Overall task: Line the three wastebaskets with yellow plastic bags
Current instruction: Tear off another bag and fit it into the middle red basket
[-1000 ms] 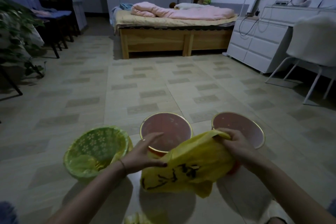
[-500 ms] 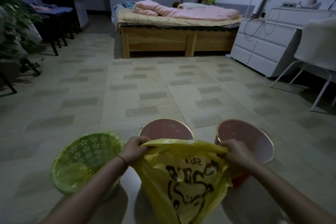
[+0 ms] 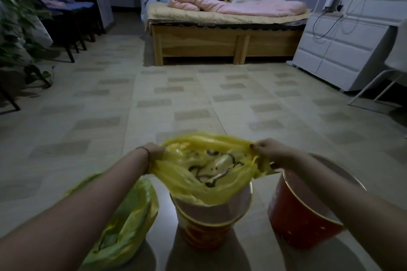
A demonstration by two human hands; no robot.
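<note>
Yellow plastic bag (image 3: 211, 174), printed with a black cartoon outline, stretched open at lower centre of the frame, mouth pulled wide between both hands, lower part sagging into the middle wastebasket (image 3: 211, 222). Left hand (image 3: 154, 150) closed on the bag's left edge, right hand (image 3: 267, 149) pinching the right edge, both raised above the basket rims. Middle wastebasket pale inside, orange-red outside, standing on the tiled floor (image 3: 198, 99). Just left of it, partly behind the left forearm, a green wastebasket (image 3: 123, 222) already carrying a yellow liner. Just right, a red wastebasket (image 3: 301, 215) with a thin gold rim, bare inside, partly crossed by the right forearm. Beyond, in the upper centre, a wooden bed (image 3: 220, 35) with pink bedding; white drawers (image 3: 343, 50) at upper right.
</note>
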